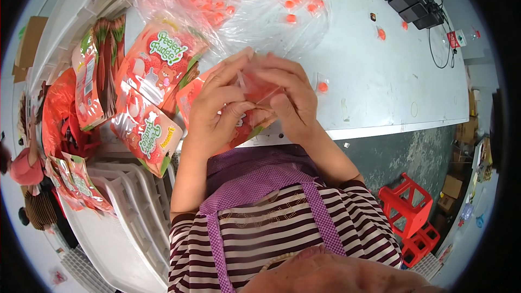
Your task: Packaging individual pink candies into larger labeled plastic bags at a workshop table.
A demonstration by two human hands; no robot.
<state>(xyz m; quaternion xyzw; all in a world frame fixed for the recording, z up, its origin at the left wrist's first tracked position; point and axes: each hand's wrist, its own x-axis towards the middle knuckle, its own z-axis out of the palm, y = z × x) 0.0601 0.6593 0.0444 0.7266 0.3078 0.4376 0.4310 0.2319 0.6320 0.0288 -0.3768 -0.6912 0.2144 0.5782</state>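
Observation:
At the table's near edge, both my hands are at the mouth of a red candy pouch (251, 129) with green trim. My left hand (217, 109) is closed with thumb and fingers on the pouch's edge. My right hand (296, 93) curls over from the other side, its thumb against the same edge. Between the hands is a blurred bunch of clear-wrapped reddish candies (255, 78); how many there are cannot be made out. Just right of my right hand lies a single wrapped orange-red candy (323, 87).
A large clear plastic bag (260, 27) of wrapped candies lies ahead. Flat red pouches (157, 65) and a standing stack of pouches (97, 70) are at left, above white trays (125, 206). Black power adapters (407, 2) sit far right; red stools (407, 206) stand below.

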